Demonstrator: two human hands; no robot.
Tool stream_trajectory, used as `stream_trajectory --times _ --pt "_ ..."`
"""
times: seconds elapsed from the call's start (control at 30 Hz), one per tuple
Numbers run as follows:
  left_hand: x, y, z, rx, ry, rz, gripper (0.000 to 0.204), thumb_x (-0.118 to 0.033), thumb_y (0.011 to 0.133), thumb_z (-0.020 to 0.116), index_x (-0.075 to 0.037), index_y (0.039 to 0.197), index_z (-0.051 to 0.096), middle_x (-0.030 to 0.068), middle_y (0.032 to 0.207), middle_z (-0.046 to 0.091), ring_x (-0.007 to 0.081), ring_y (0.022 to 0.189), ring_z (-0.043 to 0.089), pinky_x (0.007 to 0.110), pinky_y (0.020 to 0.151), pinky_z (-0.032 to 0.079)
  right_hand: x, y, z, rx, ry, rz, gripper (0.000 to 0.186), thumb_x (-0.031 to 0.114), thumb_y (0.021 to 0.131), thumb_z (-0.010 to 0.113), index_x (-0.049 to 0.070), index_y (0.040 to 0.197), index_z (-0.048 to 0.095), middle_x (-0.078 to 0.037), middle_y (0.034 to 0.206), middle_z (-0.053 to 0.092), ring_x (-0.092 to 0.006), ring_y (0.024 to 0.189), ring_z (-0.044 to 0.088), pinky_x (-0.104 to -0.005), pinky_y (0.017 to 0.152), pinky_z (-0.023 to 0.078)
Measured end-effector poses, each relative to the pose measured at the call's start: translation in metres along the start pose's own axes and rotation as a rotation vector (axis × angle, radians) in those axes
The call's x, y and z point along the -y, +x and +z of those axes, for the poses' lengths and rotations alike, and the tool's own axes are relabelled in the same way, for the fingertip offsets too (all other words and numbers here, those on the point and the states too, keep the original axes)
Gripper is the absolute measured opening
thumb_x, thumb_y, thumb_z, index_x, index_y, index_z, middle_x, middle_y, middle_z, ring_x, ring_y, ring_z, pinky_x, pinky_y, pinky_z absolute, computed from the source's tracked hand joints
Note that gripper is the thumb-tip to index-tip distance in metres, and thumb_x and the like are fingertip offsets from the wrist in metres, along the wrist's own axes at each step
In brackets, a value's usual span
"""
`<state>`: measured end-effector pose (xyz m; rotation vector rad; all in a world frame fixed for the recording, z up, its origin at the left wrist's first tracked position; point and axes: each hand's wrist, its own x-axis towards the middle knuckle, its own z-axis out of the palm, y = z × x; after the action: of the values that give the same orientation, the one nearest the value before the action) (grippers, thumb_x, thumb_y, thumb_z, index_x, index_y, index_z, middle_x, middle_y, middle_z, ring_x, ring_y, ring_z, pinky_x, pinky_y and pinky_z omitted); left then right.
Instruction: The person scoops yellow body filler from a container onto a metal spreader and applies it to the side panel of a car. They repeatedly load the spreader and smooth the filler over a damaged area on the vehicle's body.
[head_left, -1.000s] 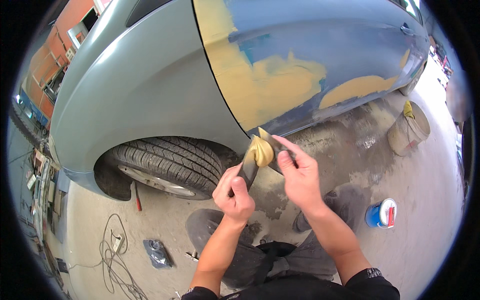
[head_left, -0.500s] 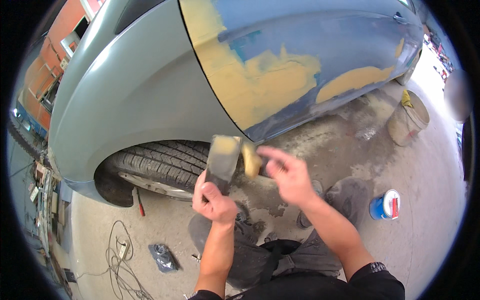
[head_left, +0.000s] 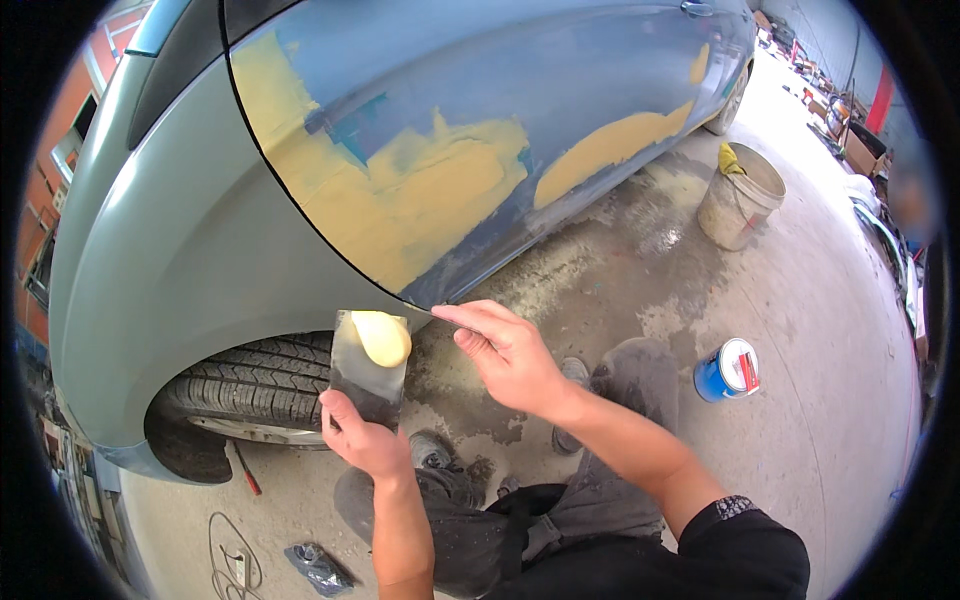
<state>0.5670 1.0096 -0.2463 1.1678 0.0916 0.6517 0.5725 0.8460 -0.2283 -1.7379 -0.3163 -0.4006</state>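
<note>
My left hand [head_left: 366, 440] is closed on the lower end of a flat grey putty board [head_left: 365, 380]. A smooth mound of pale yellow filler [head_left: 382, 338] lies on the board's upper part. To the right, my right hand [head_left: 512, 362] pinches a thin dark spreader [head_left: 455, 319], seen nearly edge-on and apart from the board. Beyond the hands stands a car door [head_left: 600, 70], blue-grey with wide patches of dried yellow filler [head_left: 350, 215]. The grey-green front fender [head_left: 180, 230] adjoins it on the left, above the tyre [head_left: 260, 385].
A dirty bucket [head_left: 735, 205] with a yellow cloth on its rim stands right of the door. Nearer is a blue can [head_left: 722, 375] with a white lid. A red-handled tool [head_left: 247, 472], a cable [head_left: 222, 560] and a black plastic bag [head_left: 318, 568] lie at lower left.
Filler that hung on the spreader in my right hand now sits as a mound on the board. My right hand has turned the spreader edge-on. The view has shifted right.
</note>
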Motion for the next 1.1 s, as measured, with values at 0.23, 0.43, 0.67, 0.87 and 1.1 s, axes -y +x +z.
stream_trajectory --times 0.23,0.43,0.67,0.87,1.1 --pt "0.017 -0.004 -0.007 0.290 0.321 0.468 0.038 -0.023 0.099 0.045 0.011 0.099 0.063 0.0188 0.090 0.066 0.0246 0.080 0.063 0.032 0.073 0.049 0.002 -0.036 0.046 -0.070 0.013 -0.226 0.036 -0.007 0.083 0.059 0.005 0.117 0.063 -0.012 0.110 0.059 -0.0247 0.098 0.059 -0.0306 0.081 0.050" --pt "0.011 0.007 -0.018 0.194 0.223 0.470 0.043 -0.028 0.099 0.047 0.012 0.100 0.063 0.0151 0.091 0.067 0.0204 0.081 0.062 0.029 0.073 0.048 -0.002 -0.027 0.027 0.163 0.268 0.126 0.026 0.005 0.093 0.055 0.004 0.118 0.061 -0.009 0.115 0.060 -0.0188 0.104 0.059 -0.0327 0.090 0.048" --pt "0.009 0.001 -0.008 0.165 -0.193 -0.100 0.043 -0.033 0.099 0.048 0.006 0.089 0.063 0.0073 0.084 0.065 0.0134 0.078 0.059 0.026 0.071 0.046 0.009 0.031 -0.001 -0.037 1.252 0.186 0.036 0.016 0.098 0.050 0.002 0.131 0.047 -0.007 0.120 0.059 -0.0175 0.113 0.055 -0.0332 0.101 0.041" --pt "0.002 0.007 -0.009 0.120 -0.208 -0.137 0.044 -0.035 0.099 0.047 0.006 0.095 0.062 0.0082 0.090 0.064 0.0137 0.079 0.058 0.028 0.074 0.047 0.000 0.011 -0.003 0.233 -0.003 0.073 0.026 0.012 0.094 0.057 0.000 0.117 0.061 -0.008 0.101 0.063 -0.0154 0.092 0.058 -0.0263 0.080 0.047" --pt "0.015 -0.004 -0.006 0.136 0.088 0.190 0.043 -0.031 0.100 0.047 0.009 0.103 0.063 0.0106 0.093 0.066 0.0159 0.083 0.059 0.028 0.076 0.046 0.007 -0.010 0.024 -0.084 -0.064 -0.222 0.029 0.001 0.088 0.059 0.003 0.116 0.063 -0.013 0.108 0.059 -0.0221 0.096 0.058 -0.0296 0.082 0.047"
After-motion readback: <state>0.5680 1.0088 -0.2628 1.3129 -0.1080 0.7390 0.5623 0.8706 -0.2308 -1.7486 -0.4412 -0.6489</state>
